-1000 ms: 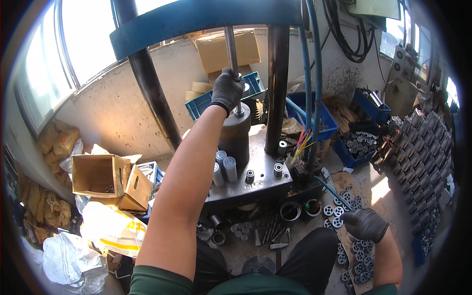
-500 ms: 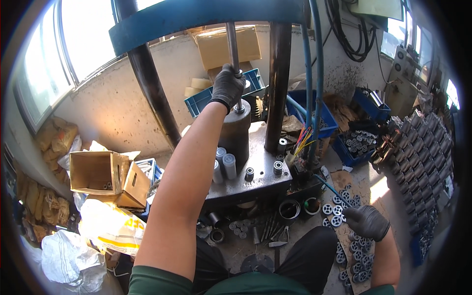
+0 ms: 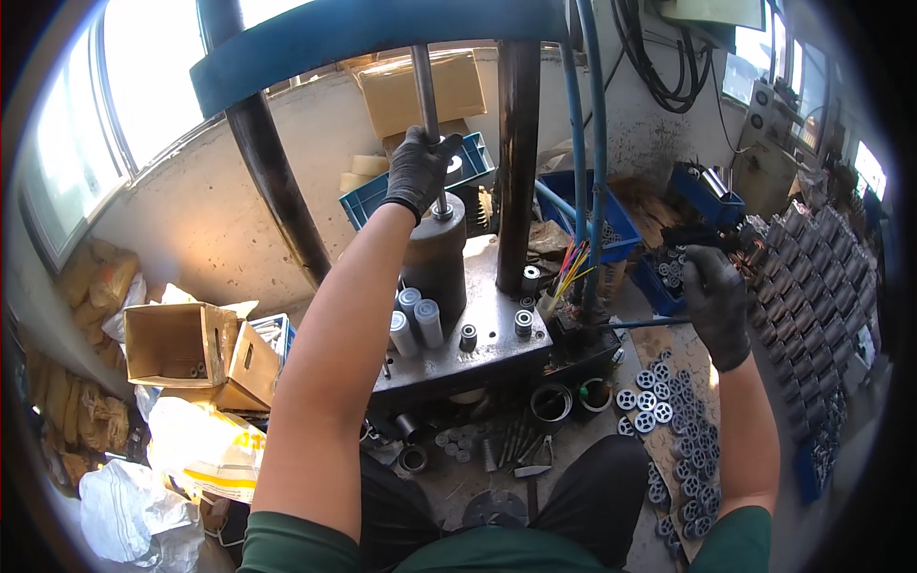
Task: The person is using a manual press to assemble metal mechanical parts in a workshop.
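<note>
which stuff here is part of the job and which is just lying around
In use:
left hand gripping the press rod
dark cylinder under the rod
right hand by the blue bin
round parts

Lying about:
cardboard box
plastic bags
blue crate

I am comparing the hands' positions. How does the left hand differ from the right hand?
The left hand is raised, gripping the press's vertical steel rod; the right hand is lower, out to the side above the round rotor discs. Whether the right hand holds anything is unclear. Both wear dark gloves.
</note>
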The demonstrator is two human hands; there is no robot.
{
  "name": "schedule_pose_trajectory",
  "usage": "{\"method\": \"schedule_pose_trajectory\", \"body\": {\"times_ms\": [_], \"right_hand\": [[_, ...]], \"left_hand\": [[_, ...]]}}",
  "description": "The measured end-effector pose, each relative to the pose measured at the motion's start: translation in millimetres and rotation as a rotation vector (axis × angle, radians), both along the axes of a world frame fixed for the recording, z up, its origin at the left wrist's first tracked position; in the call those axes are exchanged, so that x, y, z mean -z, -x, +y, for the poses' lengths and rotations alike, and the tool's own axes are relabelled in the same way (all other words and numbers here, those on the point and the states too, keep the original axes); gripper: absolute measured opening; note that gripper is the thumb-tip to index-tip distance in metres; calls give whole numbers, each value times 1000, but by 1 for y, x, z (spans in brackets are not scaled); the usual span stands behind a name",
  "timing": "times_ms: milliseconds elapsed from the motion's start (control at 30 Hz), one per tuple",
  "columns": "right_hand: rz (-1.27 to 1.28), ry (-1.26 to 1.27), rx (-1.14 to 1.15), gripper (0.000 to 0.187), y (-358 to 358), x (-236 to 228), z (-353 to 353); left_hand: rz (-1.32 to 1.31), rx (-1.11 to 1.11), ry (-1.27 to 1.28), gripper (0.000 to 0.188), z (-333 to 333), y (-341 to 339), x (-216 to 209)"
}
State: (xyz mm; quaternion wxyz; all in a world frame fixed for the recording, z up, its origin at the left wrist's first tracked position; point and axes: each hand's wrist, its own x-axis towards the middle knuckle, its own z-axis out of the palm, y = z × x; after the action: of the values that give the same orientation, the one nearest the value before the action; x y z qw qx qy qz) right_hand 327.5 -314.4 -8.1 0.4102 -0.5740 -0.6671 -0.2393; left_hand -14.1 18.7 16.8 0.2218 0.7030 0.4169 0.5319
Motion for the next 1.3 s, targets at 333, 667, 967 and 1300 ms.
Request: {"method": "schedule_pose_trajectory", "body": {"times_ms": [333,667,967,1300], "right_hand": [[15,80,141,18,-20,-25,80],[79,111,126,15,-24,-20,64],[100,104,161,16,-29,-10,30],[184,-5,137,11,-19,38,-32]], "left_hand": [[-142,93,-50,32,-6,-3,10],[-663,644,318,45,-201,-53,86],[-1067,682,1478,38,-249,-68,213],[-1046,834,1523,57,-203,-59,300]]}}
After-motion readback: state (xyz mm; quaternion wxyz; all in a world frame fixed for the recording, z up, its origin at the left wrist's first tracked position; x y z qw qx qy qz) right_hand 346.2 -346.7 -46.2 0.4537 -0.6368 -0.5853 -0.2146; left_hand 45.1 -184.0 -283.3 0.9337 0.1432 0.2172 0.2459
